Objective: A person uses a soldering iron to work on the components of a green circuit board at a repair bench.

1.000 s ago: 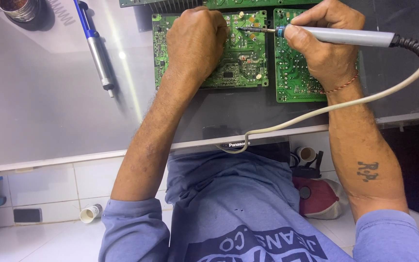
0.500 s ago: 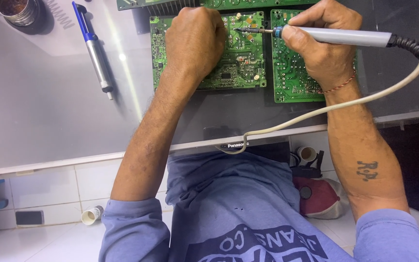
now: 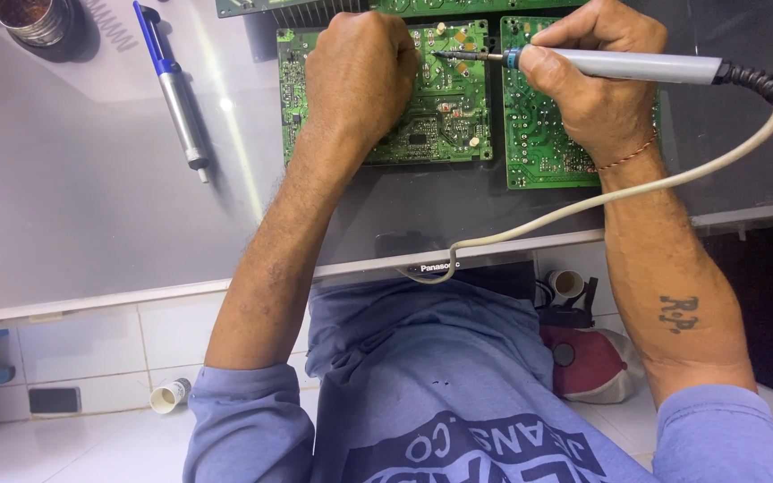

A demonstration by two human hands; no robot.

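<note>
My right hand (image 3: pixel 594 85) grips a grey soldering iron (image 3: pixel 619 64) like a pen, its tip touching the upper middle of a green circuit board (image 3: pixel 440 116). The iron's pale cord (image 3: pixel 583 204) loops down past my right wrist to the screen's near edge. My left hand (image 3: pixel 358 76) rests on the left half of that board, fingers curled and pressing it down. A second green circuit board (image 3: pixel 543 152) lies right beside it, partly under my right hand. Both boards sit on a flat grey screen panel (image 3: pixel 91 206).
A blue and silver desoldering pump (image 3: pixel 174 89) lies on the panel to the left. A small metal tin (image 3: pixel 36 18) stands at the top left corner. Beyond the panel's near edge is white tiled floor with a small white roll (image 3: pixel 170 394) and a red cap (image 3: pixel 592 362).
The view has shifted slightly. Both hands stay on the boards, and the iron's tip remains at about the same spot on the board.
</note>
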